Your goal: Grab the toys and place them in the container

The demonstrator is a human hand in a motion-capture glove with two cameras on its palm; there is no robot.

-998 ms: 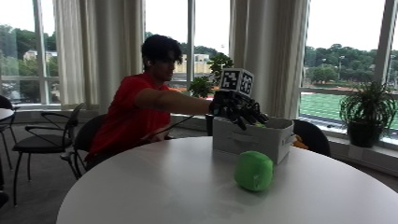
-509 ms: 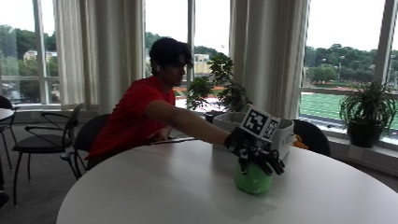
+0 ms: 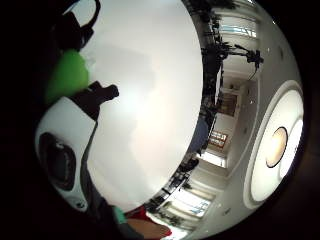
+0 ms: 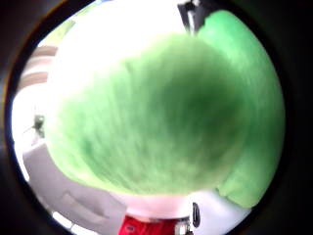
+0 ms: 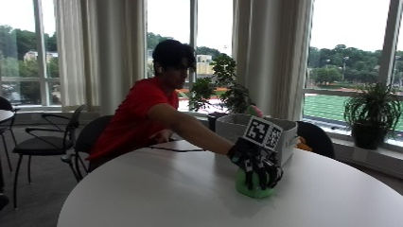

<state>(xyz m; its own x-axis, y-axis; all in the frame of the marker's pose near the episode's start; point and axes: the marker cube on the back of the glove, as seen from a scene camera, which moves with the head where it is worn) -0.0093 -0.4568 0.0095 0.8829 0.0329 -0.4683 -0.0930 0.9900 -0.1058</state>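
A person's gloved right hand (image 5: 257, 163) drapes its curled fingers (image 5: 264, 175) over a green plush toy (image 5: 254, 187) on the white tabletop (image 5: 157, 194), just before the container (image 5: 286, 135); seemingly soft and light, best clasped around its body.

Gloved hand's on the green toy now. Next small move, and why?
Probably lift it straight up. In the outside view the gloved right hand has its fingers draped down over the green plush toy, which sits on the white table. The grey container stands just behind, so a short lift then carry should reach it.
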